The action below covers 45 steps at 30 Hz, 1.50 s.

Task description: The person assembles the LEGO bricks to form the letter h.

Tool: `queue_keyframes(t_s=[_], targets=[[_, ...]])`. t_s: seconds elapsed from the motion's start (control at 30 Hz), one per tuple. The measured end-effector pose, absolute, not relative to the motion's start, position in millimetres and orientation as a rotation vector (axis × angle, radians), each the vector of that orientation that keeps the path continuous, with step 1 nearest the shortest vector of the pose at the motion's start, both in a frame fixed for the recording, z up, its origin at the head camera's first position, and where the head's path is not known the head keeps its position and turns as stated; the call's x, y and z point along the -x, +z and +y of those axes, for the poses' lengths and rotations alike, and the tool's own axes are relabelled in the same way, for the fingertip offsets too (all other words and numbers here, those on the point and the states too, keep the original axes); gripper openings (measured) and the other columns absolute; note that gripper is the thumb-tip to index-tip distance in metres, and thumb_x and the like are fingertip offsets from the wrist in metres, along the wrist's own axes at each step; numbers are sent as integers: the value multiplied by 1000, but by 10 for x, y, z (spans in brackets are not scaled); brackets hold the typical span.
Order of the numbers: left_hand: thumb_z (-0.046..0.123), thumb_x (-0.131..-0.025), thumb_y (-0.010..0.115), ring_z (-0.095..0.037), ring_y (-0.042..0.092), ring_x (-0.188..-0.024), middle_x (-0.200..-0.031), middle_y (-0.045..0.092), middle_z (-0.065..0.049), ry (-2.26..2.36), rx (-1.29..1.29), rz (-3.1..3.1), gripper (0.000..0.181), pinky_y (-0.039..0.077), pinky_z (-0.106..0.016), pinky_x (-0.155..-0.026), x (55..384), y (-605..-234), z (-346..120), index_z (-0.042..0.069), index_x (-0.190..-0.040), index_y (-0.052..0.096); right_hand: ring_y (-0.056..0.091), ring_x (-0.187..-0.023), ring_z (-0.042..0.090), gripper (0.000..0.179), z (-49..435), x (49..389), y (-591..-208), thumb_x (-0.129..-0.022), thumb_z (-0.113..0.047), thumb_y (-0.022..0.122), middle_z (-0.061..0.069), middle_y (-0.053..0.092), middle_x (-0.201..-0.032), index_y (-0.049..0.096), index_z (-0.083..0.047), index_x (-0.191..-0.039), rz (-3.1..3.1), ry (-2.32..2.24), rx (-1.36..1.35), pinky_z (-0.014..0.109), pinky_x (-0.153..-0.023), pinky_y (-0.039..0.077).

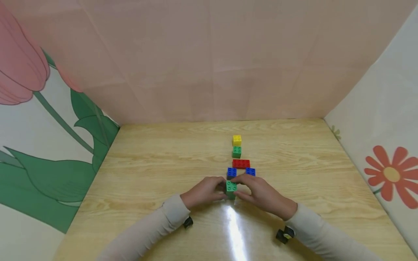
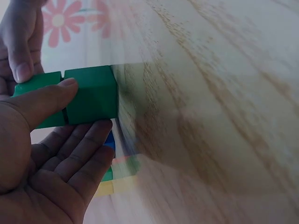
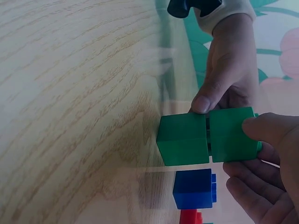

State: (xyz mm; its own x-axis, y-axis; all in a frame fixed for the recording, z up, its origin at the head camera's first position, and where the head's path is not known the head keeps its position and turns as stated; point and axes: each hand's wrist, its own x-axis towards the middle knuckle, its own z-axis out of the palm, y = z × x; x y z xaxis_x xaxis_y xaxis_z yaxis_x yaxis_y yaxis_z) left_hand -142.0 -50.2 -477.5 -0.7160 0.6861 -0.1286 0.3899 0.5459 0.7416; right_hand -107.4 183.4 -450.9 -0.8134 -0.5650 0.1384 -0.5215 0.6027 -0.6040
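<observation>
Two green building bricks stand one atop the other near the table's middle, with a narrow gap between the upper brick point(image 3: 233, 135) and the lower brick point(image 3: 181, 140). My left hand point(image 1: 205, 192) holds the stack from the left, its thumb lying across the seam onto the lower brick. From the right, my right hand point(image 1: 262, 195) pinches the upper brick, thumb on its near side. Just behind the stack sits a blue brick point(image 1: 232, 173); a second blue brick point(image 1: 250, 171) is partly hidden by the right hand.
Beyond the blue bricks lie a longer red brick point(image 1: 241, 164), another green brick point(image 1: 237, 152) and a yellow brick point(image 1: 237, 140), in a rough line going back. The wood-grain table point(image 1: 156, 152) meets a pink backdrop point(image 1: 209, 72) behind and flowered panels at both sides.
</observation>
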Motion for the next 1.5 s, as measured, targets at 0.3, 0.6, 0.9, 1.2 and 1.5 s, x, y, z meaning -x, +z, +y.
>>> queue_keyframes(t_s=[0.3, 0.6, 0.9, 1.2, 1.5], targets=[[26, -88, 74, -3, 61, -100, -104, 67, 10, 956, -910, 2421, 29, 47, -19, -88, 1394, -4755, -493, 13, -112, 65, 64, -105, 16, 32, 1830, 1072, -4475, -91, -27, 71, -9, 64, -115, 62, -20, -121, 2761, -950, 966, 31, -86, 53], [27, -88, 75, 0, 60, -96, -101, 65, 12, 926, -952, 2456, 27, 48, -19, -86, 1402, -4764, -490, 15, -110, 65, 63, -104, 12, 32, 1825, 1087, -4457, -91, -27, 71, -9, 64, -114, 61, -20, -120, 2759, -924, 984, 29, -86, 53], [27, -87, 75, 2, 59, -92, -99, 65, 12, 897, -999, 2479, 27, 49, -18, -84, 1404, -4775, -493, 14, -108, 65, 62, -103, 9, 30, 1828, 1126, -4470, -90, -24, 73, -10, 65, -112, 63, -19, -118, 2725, -956, 1013, 32, -85, 54], [27, -87, 76, 1, 59, -92, -98, 66, 11, 890, -1018, 2499, 26, 48, -18, -84, 1406, -4773, -481, 14, -107, 65, 61, -104, 7, 29, 1833, 1153, -4456, -90, -23, 72, -12, 64, -113, 64, -20, -117, 2688, -992, 1018, 33, -87, 53], [24, -87, 76, 1, 59, -91, -98, 66, 10, 887, -1010, 2481, 24, 48, -17, -83, 1400, -4753, -476, 14, -106, 65, 61, -104, 6, 28, 1841, 1164, -4466, -90, -23, 72, -14, 64, -113, 64, -22, -117, 2664, -986, 1006, 33, -87, 53]])
